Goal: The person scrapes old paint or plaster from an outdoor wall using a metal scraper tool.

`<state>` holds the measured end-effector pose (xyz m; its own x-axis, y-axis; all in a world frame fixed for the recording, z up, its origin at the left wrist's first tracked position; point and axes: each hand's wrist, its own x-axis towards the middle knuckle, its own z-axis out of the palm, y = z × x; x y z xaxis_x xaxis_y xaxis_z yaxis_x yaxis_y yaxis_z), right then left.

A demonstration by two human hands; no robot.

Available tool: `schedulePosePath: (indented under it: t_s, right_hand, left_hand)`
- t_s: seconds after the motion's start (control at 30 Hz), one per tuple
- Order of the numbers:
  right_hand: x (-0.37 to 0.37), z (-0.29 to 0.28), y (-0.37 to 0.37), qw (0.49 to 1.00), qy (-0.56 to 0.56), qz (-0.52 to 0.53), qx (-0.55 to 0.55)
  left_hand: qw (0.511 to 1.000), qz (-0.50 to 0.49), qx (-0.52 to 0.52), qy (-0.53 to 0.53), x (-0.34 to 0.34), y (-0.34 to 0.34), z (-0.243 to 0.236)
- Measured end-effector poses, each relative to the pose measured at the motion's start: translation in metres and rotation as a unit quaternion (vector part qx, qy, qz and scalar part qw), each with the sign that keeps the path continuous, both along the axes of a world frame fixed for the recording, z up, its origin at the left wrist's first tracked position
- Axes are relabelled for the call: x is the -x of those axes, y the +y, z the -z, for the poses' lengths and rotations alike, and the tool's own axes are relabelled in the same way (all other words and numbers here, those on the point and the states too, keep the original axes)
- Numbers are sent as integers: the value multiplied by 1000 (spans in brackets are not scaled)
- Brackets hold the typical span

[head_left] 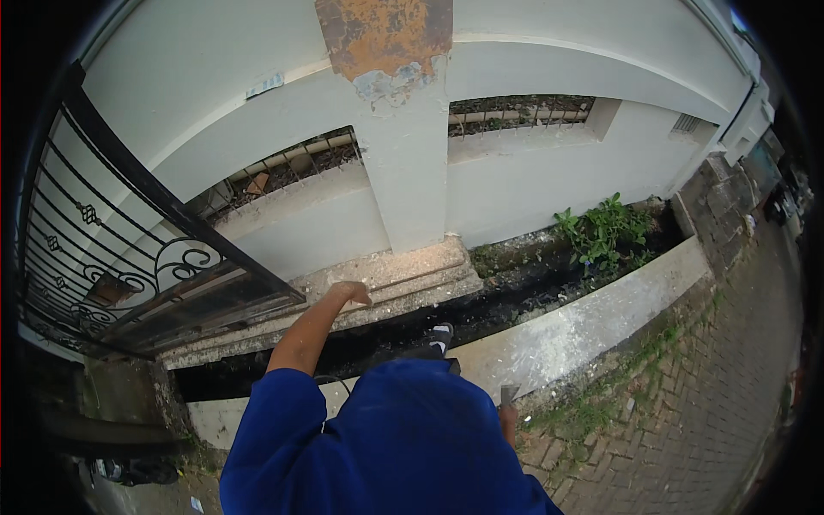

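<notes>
My left hand (352, 293) is held out over the stepped foot of the white wall's pillar (412, 180). It is small in the picture and seen from behind, so most of its fingers are hidden; nothing shows in it. Low beside my body, partly covered by my blue shirt, my right hand (508, 422) is closed around a scraper with a flat metal blade (509, 394). High on the pillar is a square orange-brown patch (384, 36) with peeling paint and a ragged grey lower edge (395, 82). Pale flakes lie on the ledge (416, 262) below.
A dark open drain (378, 339) runs along the wall, edged by a concrete kerb (558, 343) scattered with white flakes. My shoe (441, 335) shows at the drain. A leafy plant (609, 232) grows there. A black iron gate (172, 206) stands left; brick paving (678, 412) lies right.
</notes>
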<state>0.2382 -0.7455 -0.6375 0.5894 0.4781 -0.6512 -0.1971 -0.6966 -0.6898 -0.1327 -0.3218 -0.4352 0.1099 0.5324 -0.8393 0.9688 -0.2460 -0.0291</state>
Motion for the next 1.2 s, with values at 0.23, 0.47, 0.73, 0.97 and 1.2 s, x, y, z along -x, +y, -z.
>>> schedulePosePath:
  t_s: [0.23, 0.47, 0.73, 0.97, 1.2]
  right_hand:
    - [-12, -178, 119, 975, -6, -10, -222]
    - [68, -406, 158, 795, 235, -316, -461]
    - [52, -341, 189, 786, 454, -245, -342]
    - [58, -337, 192, 912, 212, -128, -327]
    - [45, -291, 208, 871, 311, -200, -325]
  left_hand:
    - [925, 214, -262, -171, -164, 21, -106]
    - [906, 308, -152, -248, -218, 43, -4]
    - [919, 333, -98, -186, -244, 21, -3]
    - [939, 302, -82, -143, -218, 4, -24]
    - [940, 294, -88, -150, -222, -9, -23]
